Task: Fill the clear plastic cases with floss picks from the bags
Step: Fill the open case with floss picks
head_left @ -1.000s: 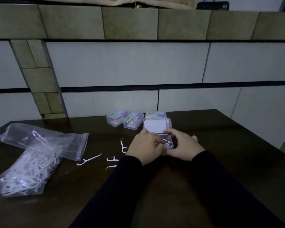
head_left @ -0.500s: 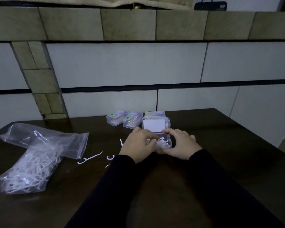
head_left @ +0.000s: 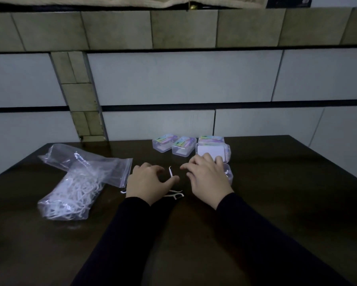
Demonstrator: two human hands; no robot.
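While left hand (head_left: 147,182) pinches a floss pick (head_left: 170,172), bag (head_left: 78,182) lies beside.

- A clear zip-top plastic bag of white floss picks (head_left: 74,188) is lying at the left of the dark wooden table (head_left: 276,193).
- An open clear plastic case (head_left: 227,164) is sitting at the right, partly under the right hand (head_left: 206,178).
- Three closed clear plastic cases with labels (head_left: 182,145) are standing just behind it, in a row.
- Loose white floss picks (head_left: 174,194) are lying between the bag and the open case, by the left hand (head_left: 146,182).

Dim, perhaps slightly soft, edge-warped.
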